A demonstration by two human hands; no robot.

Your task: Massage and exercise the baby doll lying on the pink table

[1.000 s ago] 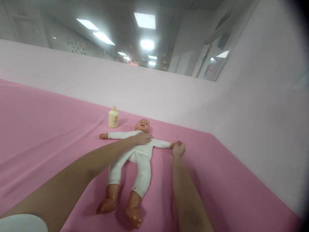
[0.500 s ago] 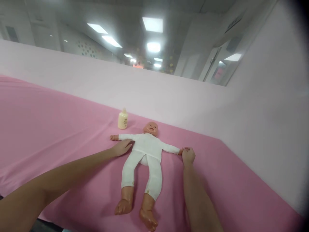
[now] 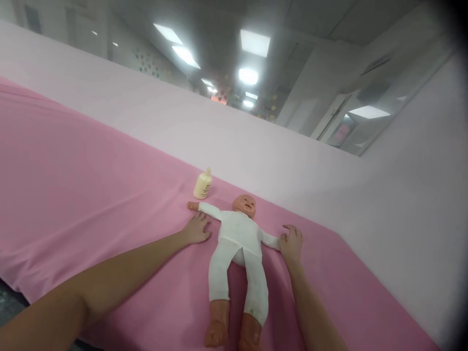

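Observation:
A baby doll (image 3: 239, 231) in a white long-sleeved suit lies on its back on a pink sheet (image 3: 146, 195), arms spread and bare feet toward me. My left hand (image 3: 197, 229) rests on the sheet just below the doll's arm on the left, fingers apart and holding nothing. At the end of the other sleeve, my right hand (image 3: 291, 244) is curled round the doll's hand, which it hides. Its forefinger is raised away from the thumb. A cream-coloured pump bottle (image 3: 203, 186) stands upright beyond the doll's left-side hand.
A pale wall (image 3: 219, 141) runs along the far side of the sheet and meets another wall (image 3: 413, 195) at the right. Above it, a large glass or mirror panel (image 3: 219, 53) shows ceiling lights and a door. Dark floor shows at the lower left.
The view has tilted and shifted. My left hand has moved off the doll's side onto the sheet under its arm, fingers spreading. My right forefinger has lifted from the pinch.

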